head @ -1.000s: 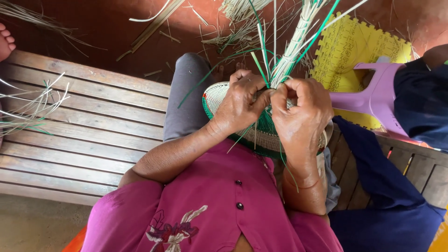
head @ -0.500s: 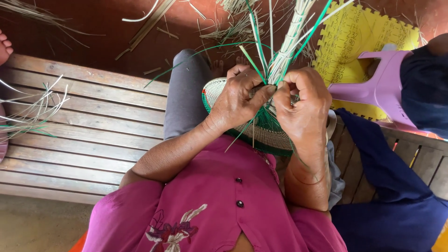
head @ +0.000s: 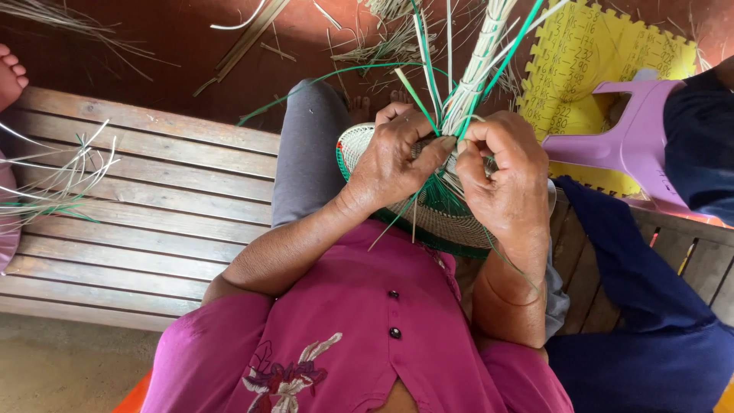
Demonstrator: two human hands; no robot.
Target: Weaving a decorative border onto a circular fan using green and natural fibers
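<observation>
A red earthen floor (head: 176,53) strewn with loose straw lies behind a slatted wooden bench (head: 153,206), on which the person sits. At far left, a bare foot (head: 9,75) of another person shows at the frame's edge, and a spray of pale and green strands (head: 53,180) reaches over the bench. At centre, one half-made basket (head: 440,218), woven of cream and green strips, rests on the person's lap against a grey trouser leg (head: 306,160). The left hand (head: 394,164) presses on the basket, thumb and fingers closed on the weave; the right hand (head: 508,180) pinches strips just beside it. One bundle of upright strips (head: 478,69) rises from between the two hands. The step in hand appears to be interlacing a strip at the rim. At right lie one yellow foam mat (head: 589,53) and one overturned purple plastic stool (head: 623,145).
</observation>
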